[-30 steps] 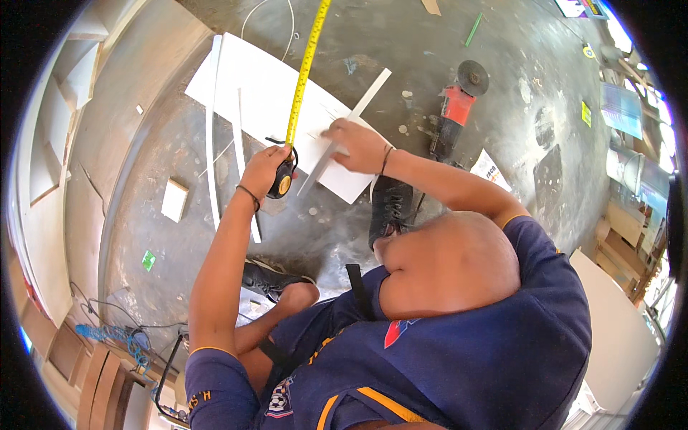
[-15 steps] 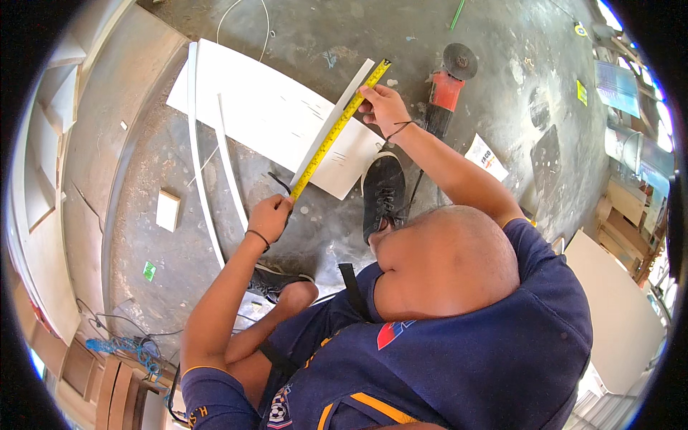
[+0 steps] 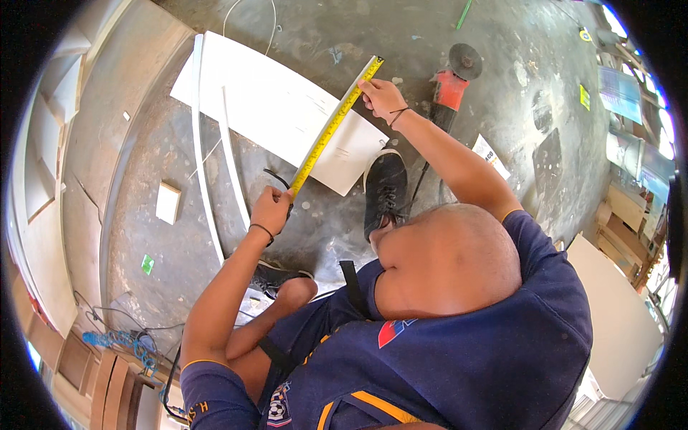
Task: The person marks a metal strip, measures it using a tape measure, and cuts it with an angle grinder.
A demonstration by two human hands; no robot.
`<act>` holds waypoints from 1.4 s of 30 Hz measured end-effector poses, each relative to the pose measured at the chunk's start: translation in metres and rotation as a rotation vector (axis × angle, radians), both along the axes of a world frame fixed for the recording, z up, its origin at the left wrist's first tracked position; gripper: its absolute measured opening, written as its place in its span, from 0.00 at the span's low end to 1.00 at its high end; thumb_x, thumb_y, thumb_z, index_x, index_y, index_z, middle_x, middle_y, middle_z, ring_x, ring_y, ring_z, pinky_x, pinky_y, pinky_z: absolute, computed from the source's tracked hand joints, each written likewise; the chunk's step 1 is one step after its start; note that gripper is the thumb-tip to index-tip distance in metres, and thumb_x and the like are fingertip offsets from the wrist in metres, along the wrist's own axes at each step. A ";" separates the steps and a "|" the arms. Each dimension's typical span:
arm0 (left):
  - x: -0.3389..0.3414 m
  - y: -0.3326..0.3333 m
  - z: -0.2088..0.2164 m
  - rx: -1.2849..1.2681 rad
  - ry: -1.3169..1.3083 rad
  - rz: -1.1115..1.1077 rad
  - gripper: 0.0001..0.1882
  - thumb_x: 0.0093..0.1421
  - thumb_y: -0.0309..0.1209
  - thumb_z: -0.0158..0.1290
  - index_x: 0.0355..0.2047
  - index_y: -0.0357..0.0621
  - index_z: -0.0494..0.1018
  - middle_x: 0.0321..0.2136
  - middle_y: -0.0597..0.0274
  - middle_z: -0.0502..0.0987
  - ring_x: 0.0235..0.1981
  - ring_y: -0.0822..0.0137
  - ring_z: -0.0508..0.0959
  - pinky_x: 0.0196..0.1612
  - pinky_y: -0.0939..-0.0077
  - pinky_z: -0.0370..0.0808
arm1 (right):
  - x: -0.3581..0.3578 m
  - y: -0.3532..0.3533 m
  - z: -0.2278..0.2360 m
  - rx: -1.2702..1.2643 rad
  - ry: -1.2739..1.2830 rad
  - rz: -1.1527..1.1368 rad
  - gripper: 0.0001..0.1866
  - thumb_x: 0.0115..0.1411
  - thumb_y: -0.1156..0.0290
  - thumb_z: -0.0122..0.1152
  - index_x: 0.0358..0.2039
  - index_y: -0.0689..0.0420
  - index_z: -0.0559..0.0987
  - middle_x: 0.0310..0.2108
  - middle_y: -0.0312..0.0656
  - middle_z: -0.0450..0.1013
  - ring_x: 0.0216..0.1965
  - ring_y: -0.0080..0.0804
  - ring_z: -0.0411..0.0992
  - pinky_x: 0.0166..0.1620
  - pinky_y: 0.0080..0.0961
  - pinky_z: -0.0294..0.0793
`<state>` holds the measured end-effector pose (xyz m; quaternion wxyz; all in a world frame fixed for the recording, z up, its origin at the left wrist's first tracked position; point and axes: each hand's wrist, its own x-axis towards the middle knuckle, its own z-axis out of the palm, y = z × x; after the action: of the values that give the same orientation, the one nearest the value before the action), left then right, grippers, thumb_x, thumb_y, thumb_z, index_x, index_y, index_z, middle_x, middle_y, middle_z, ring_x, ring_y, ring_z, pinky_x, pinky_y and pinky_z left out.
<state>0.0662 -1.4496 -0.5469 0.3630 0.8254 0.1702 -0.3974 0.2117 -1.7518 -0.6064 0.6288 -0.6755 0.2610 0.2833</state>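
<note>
My left hand (image 3: 272, 211) is closed on the near end of a tape measure (image 3: 331, 132); its case is mostly hidden by the fingers, and a dark strap curls beside them. The yellow blade runs out away from me to the right, along a narrow white strip (image 3: 353, 89). Close to the far end, my right hand (image 3: 381, 99) pinches blade and strip together. Beneath them a white board (image 3: 261, 93) with pencil-like marks lies on the floor.
An angle grinder (image 3: 451, 89) lies right of my right hand, its cord passing my shoe (image 3: 385, 193). Long white strips (image 3: 203, 143) lie at the left, near a small pale block (image 3: 168, 203). A curved wooden panel (image 3: 118, 86) borders the far left.
The blade now overlaps more of the white strip, their far ends nearly level. My right hand has shifted slightly away from me; the left has moved slightly up, still holding the tape measure.
</note>
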 end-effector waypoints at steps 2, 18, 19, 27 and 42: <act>-0.004 0.001 -0.005 0.022 0.044 0.016 0.28 0.58 0.49 0.49 0.41 0.30 0.69 0.25 0.50 0.78 0.27 0.57 0.78 0.33 0.66 0.73 | 0.000 0.000 -0.001 -0.020 0.022 0.017 0.16 0.63 0.57 0.53 0.25 0.55 0.71 0.19 0.28 0.62 0.17 0.14 0.59 0.16 0.14 0.54; -0.005 0.000 -0.030 -0.090 0.088 -0.069 0.21 0.59 0.44 0.49 0.26 0.35 0.73 0.17 0.57 0.71 0.19 0.65 0.69 0.26 0.68 0.65 | 0.003 0.000 -0.005 -0.135 0.023 0.167 0.19 0.62 0.54 0.53 0.24 0.57 0.71 0.18 0.28 0.61 0.17 0.15 0.58 0.15 0.14 0.53; -0.004 0.000 -0.029 -0.095 0.074 -0.068 0.21 0.59 0.44 0.49 0.26 0.35 0.73 0.17 0.57 0.71 0.19 0.65 0.69 0.26 0.68 0.65 | 0.003 -0.001 -0.005 -0.124 0.027 0.174 0.20 0.62 0.53 0.53 0.24 0.57 0.71 0.18 0.28 0.61 0.17 0.14 0.59 0.15 0.14 0.53; 0.000 0.002 -0.037 -0.133 0.047 -0.077 0.21 0.58 0.44 0.50 0.25 0.36 0.73 0.17 0.56 0.72 0.19 0.64 0.70 0.26 0.67 0.65 | 0.006 0.000 -0.003 -0.136 0.052 0.216 0.21 0.61 0.52 0.53 0.24 0.58 0.71 0.18 0.28 0.61 0.17 0.14 0.58 0.16 0.14 0.53; 0.009 0.008 -0.044 -0.120 0.075 -0.039 0.21 0.57 0.45 0.52 0.29 0.34 0.76 0.19 0.58 0.73 0.21 0.67 0.71 0.27 0.71 0.68 | 0.006 -0.010 -0.004 -0.361 -0.042 0.228 0.22 0.54 0.52 0.63 0.32 0.60 0.73 0.21 0.32 0.66 0.20 0.18 0.64 0.19 0.17 0.61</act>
<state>0.0751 -1.4416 -0.5912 0.3975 0.7897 0.1436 -0.4447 0.2181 -1.7620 -0.6107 0.4670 -0.8080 0.2162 0.2871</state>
